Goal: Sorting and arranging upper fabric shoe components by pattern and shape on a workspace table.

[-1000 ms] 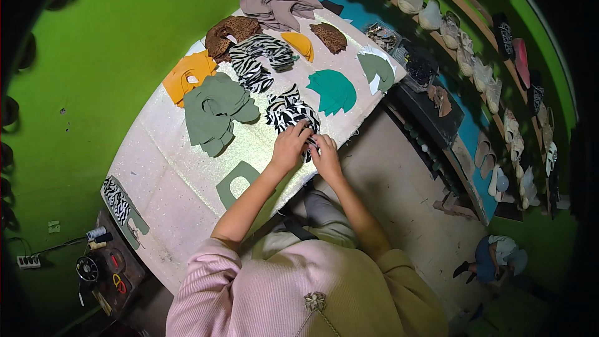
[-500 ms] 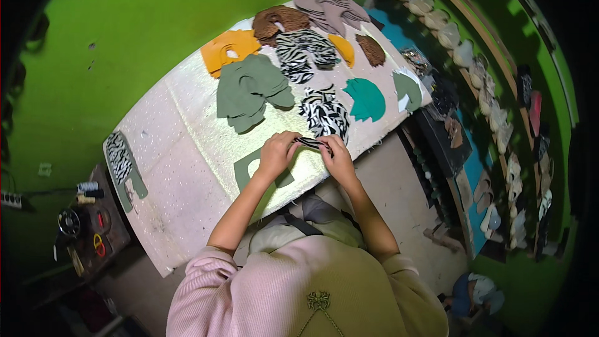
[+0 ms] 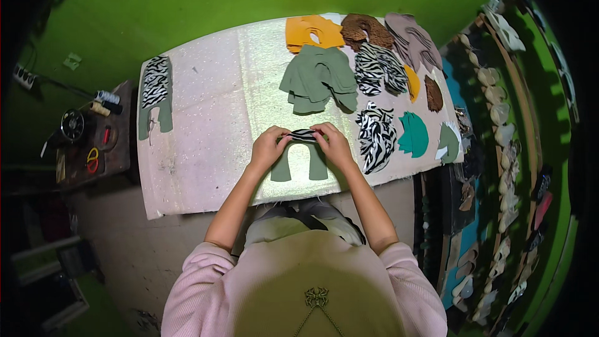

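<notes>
Between my two hands is a zebra-print piece, bent or folded into a narrow band. My left hand pinches its left end and my right hand its right end. Under it, a green U-shaped cut piece lies on the table with both legs pointing toward me. The band covers the curved top of that piece; whether they touch I cannot tell. Beyond my hands is a pile of green cut pieces. A stack of zebra-print pieces lies to the right of my right hand.
The pale table also bears orange pieces, brown pieces, mauve pieces and teal pieces. At its far left lies a zebra-and-green piece. Scissors and thread spools sit on a side stand. Shoe shelves line the right.
My view has turned, so the table sits straighter. The zebra-print band has moved left relative to the green U-shaped piece and is now over its curved top. Both hands keep their hold.
</notes>
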`<state>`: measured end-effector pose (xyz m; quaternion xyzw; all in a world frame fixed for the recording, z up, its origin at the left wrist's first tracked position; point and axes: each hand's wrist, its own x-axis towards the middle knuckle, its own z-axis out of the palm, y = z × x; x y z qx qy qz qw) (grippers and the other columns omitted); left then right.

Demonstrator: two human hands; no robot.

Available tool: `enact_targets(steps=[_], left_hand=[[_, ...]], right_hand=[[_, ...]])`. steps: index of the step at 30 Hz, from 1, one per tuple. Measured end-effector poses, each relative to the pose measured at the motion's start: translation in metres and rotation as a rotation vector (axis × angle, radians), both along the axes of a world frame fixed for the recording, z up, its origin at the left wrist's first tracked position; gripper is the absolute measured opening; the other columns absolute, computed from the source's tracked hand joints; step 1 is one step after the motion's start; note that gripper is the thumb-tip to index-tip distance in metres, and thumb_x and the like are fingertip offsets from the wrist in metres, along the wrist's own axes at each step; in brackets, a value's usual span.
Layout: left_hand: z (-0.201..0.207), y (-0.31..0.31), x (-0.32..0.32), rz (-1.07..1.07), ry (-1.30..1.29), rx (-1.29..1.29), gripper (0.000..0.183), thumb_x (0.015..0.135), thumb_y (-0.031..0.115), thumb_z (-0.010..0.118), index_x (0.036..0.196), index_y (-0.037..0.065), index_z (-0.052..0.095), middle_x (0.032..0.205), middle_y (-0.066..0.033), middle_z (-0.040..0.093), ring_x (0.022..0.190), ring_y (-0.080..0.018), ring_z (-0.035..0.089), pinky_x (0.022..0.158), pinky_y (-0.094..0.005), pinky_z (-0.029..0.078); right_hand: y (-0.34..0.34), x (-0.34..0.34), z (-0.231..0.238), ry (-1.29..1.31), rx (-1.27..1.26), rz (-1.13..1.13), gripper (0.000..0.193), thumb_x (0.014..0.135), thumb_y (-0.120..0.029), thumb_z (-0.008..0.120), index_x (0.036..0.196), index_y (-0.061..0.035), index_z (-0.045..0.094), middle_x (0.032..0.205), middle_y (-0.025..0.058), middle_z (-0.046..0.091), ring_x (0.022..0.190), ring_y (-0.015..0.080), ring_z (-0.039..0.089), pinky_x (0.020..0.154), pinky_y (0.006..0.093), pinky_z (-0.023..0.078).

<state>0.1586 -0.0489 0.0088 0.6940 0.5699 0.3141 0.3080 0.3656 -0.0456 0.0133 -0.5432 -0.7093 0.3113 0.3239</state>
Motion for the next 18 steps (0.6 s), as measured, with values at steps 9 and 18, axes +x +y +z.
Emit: enact_targets(steps=[9,18], left_hand=[[-0.016,0.006,-0.01,0.04,0.078,-0.061,0.017,0.082,0.021,0.066,0.092,0.007,0.068,0.088,-0.0084,0.066,0.081,-0.027,0.064,0.069,-0.0353,0.049],[-0.026,0.005,-0.009,0.059,0.096,-0.048,0.016,0.081,0.02,0.065,0.091,0.008,0.067,0.086,-0.0081,0.065,0.08,-0.0267,0.063,0.069,-0.035,0.049]], right_hand=[[0.019,-0.008,-0.014,-0.113,-0.001,0.093,0.015,0.086,-0.014,0.059,0.1,-0.0088,0.063,0.096,0.008,0.063,0.086,0.0276,0.062,0.072,0.035,0.05],[0.021,-0.01,-0.019,-0.151,0.0,0.109,0.016,0.085,-0.014,0.06,0.099,-0.0094,0.064,0.096,0.008,0.063,0.087,0.0284,0.062,0.073,0.0356,0.05]])
